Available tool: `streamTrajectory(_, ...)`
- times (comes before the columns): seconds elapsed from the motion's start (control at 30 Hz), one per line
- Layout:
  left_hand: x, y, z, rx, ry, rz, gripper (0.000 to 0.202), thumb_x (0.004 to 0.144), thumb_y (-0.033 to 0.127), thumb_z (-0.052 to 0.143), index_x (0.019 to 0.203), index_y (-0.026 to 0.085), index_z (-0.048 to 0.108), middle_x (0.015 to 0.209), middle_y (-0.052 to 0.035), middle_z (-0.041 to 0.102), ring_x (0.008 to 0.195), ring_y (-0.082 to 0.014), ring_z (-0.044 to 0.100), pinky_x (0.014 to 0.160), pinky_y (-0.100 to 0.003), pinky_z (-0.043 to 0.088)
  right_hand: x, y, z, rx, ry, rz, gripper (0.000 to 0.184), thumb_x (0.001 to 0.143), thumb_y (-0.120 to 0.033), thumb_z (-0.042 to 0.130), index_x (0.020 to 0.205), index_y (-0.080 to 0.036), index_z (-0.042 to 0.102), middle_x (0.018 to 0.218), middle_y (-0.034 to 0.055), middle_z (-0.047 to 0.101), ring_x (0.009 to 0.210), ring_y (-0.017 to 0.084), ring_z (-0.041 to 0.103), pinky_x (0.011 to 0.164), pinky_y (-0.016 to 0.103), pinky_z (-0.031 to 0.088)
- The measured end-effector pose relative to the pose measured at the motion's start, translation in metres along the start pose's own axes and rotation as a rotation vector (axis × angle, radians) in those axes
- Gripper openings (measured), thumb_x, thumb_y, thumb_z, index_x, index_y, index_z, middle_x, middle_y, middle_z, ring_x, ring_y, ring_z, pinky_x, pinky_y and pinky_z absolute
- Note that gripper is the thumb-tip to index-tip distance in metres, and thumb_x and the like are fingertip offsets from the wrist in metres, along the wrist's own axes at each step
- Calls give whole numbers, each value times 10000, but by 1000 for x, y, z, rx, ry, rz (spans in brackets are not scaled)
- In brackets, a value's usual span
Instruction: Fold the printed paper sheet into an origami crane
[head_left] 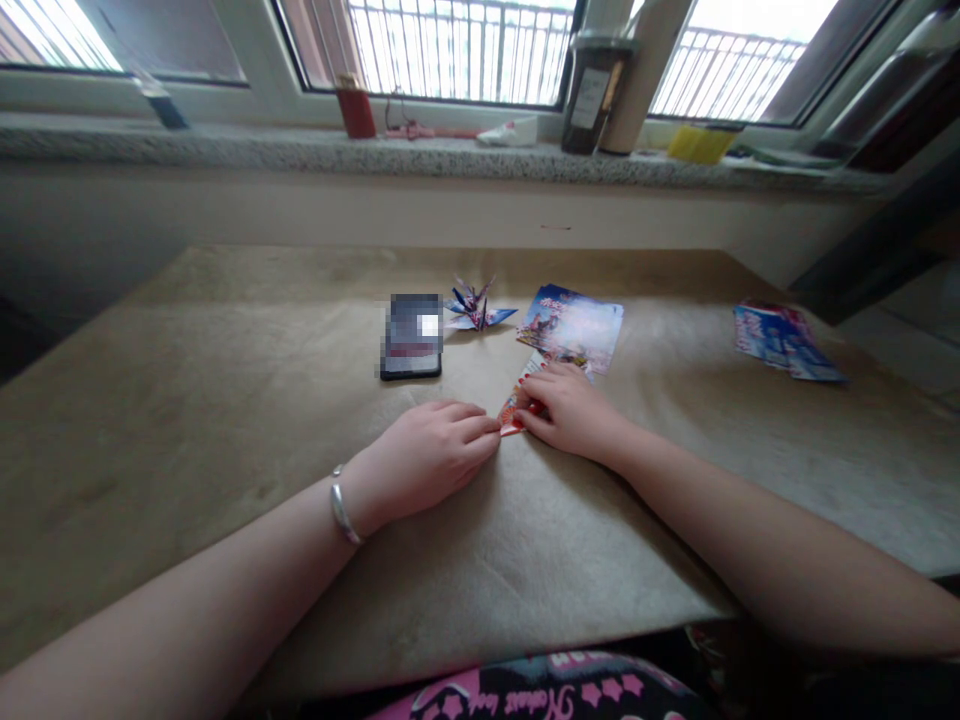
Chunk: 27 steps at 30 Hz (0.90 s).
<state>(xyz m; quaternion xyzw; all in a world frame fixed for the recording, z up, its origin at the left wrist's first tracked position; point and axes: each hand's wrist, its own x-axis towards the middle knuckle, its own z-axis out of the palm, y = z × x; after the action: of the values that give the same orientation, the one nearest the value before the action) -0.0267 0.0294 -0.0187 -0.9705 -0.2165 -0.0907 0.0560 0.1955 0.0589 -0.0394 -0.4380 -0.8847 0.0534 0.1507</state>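
A small folded piece of origami paper (510, 415), orange-red and white with a fan-like pattern, lies on the table between my hands. My left hand (435, 450), a silver bangle at its wrist, holds the paper's near left corner, fingers pressed together. On the other side my right hand (570, 405) has its fingers curled in a pinch over the paper and covers much of it. Just beyond lies a stack of blue and pink patterned origami paper (581, 325). A folded paper crane (480, 313) in blue and pink sits to the left of that stack.
A phone (412, 340) with a blurred screen lies left of the crane. More patterned sheets (787, 345) rest at the table's right side. Behind the table (225, 400), a granite windowsill (262, 150) carries a red container (355, 108), a dark jar (592, 95) and a yellow item (701, 145).
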Motion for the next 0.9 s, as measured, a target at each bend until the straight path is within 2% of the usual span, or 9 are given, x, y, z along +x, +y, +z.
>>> streamTrajectory(0.13, 1, 3, 0, -12, 4, -25, 212, 911, 176, 459, 1042, 138, 621, 1052, -99, 654, 970, -214, 603, 813, -352, 532, 0, 1, 1, 8, 12, -3, 156, 840, -312, 572, 752, -187, 597, 777, 42, 642, 800, 193, 509, 765, 320, 306)
streamTrajectory(0.33, -1, -1, 3, -181, 41, -84, 245, 932, 185, 426, 1039, 156, 645, 1073, -84, 650, 992, -186, 585, 869, -325, 515, -1, 1, 0, 20, 4, 2, 159, 836, -313, 584, 738, -188, 599, 771, 39, 644, 797, 192, 521, 767, 319, 312)
streamTrajectory(0.7, -7, -8, 0, -269, 22, -78, 238, 907, 187, 468, 1013, 200, 681, 1074, -54, 661, 987, -167, 605, 892, -301, 498, -3, 7, 4, 47, 9, -16, 147, 827, -307, 600, 742, -187, 595, 780, 38, 649, 799, 187, 524, 768, 314, 320)
streamTrajectory(0.9, -10, -12, 3, -353, 28, -127, 222, 912, 194, 443, 905, 172, 663, 1020, -59, 657, 932, -152, 614, 860, -278, 505, -2, 8, 7, 110, 24, -33, 133, 819, -264, 608, 719, -181, 581, 747, 38, 629, 765, 179, 512, 755, 307, 340)
